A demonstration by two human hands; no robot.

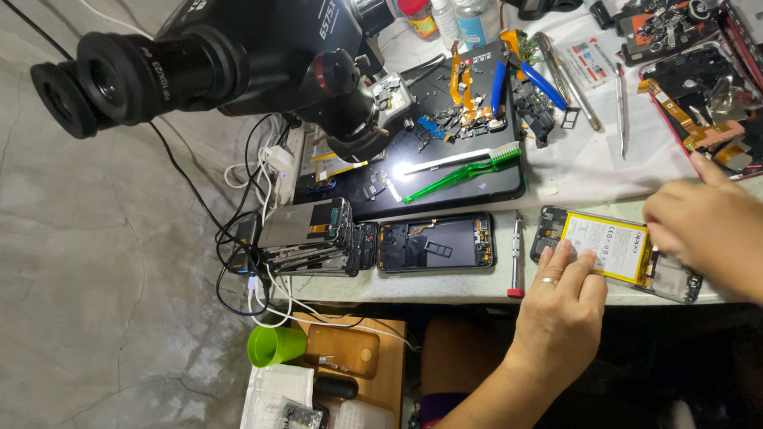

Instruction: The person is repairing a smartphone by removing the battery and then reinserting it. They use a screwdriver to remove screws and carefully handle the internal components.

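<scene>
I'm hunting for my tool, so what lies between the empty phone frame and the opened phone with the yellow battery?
A red-handled screwdriver lies between them on the bench edge, seen in the head view.

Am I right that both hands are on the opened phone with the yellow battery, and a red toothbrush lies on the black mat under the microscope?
Not quite. The head view shows the toothbrush is green, not red. The rest holds: left hand and right hand are on the opened phone with the yellow battery, and the brush lies on the black mat under the microscope.
</scene>
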